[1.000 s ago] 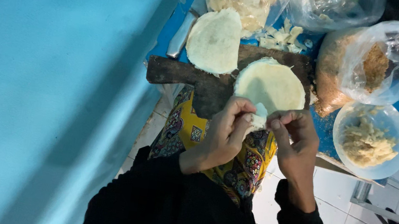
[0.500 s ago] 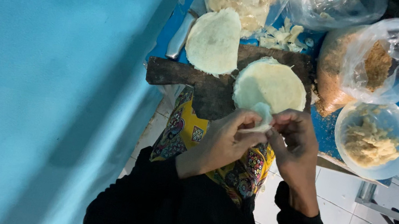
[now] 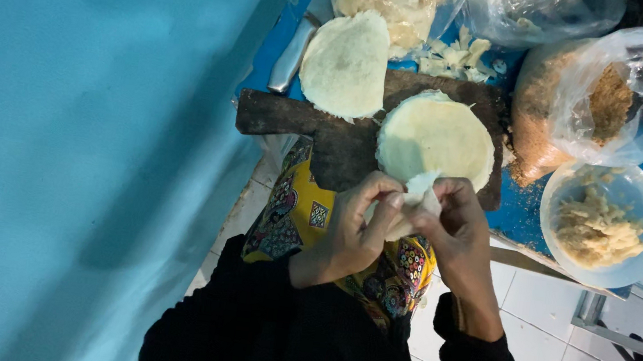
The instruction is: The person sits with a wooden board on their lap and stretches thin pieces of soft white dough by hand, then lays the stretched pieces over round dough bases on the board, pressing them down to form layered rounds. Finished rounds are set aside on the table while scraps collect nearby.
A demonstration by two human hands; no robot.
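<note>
Wooden board (image 3: 342,146) lies on table (image 3: 519,219), w/ round dough sheet (image 3: 436,138) on its right part. 2nd sheet (image 3: 347,64) sits behind-left, overhanging board's far edge. Knife (image 3: 292,57) left of that. Dough scraps (image 3: 458,56) behind board. Bag of crumbs (image 3: 596,105) right of board; bowl of filling (image 3: 601,226) in front of bag. Both hands just in front of board, left hand (image 3: 352,230) beside right hand (image 3: 455,231), folded dough piece (image 3: 416,205) between them.

Head camera, looking straight down, close over hands (image 3: 407,225).

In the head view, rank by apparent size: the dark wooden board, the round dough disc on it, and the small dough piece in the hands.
1. Dark wooden board
2. Round dough disc
3. Small dough piece, pinched between left hand and right hand; nearer the camera, yet clearly smallest.
</note>
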